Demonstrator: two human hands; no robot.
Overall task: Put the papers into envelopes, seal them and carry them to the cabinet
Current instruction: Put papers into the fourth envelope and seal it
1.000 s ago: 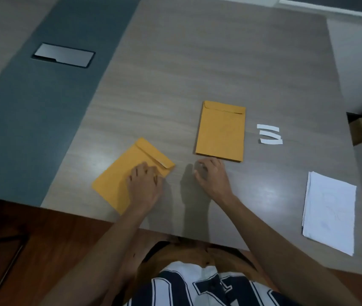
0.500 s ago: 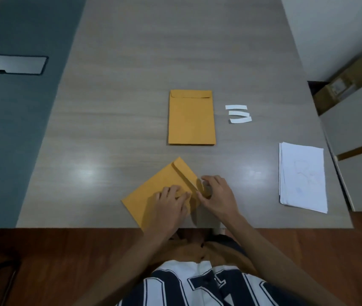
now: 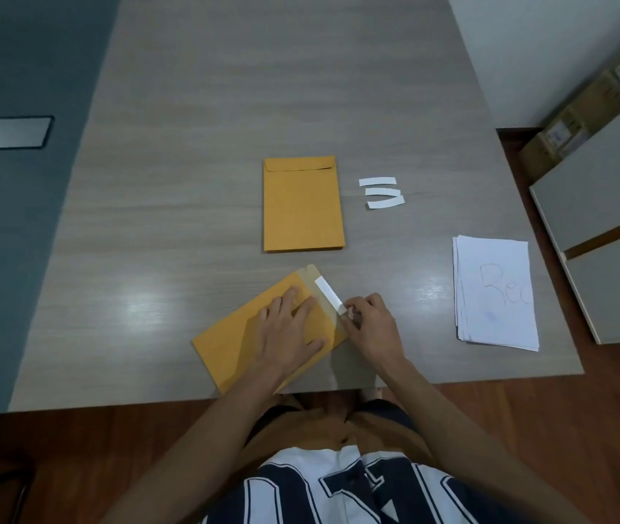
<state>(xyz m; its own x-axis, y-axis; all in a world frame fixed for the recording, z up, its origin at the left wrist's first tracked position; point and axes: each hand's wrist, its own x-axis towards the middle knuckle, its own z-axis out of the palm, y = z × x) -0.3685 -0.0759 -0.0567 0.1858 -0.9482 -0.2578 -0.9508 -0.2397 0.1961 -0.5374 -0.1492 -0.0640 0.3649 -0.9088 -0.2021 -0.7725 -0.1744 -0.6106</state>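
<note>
Near envelope lies angled at the desk front edge, flap end pointing away. Left hand rests flat on it, fingers straight. Right hand pinches the near end of the white strip on the flap. Envelope stack sits behind, 3 loose strips just right of it. Papers well apart, far right.

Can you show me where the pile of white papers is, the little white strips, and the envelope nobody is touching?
Papers (image 3: pixel 495 293): head view, middle of the top sheet.
Strips (image 3: pixel 378 181): head view, middle of the farthest strip.
Far envelope (image 3: pixel 302 209): head view, middle of its body, below the flap.
</note>
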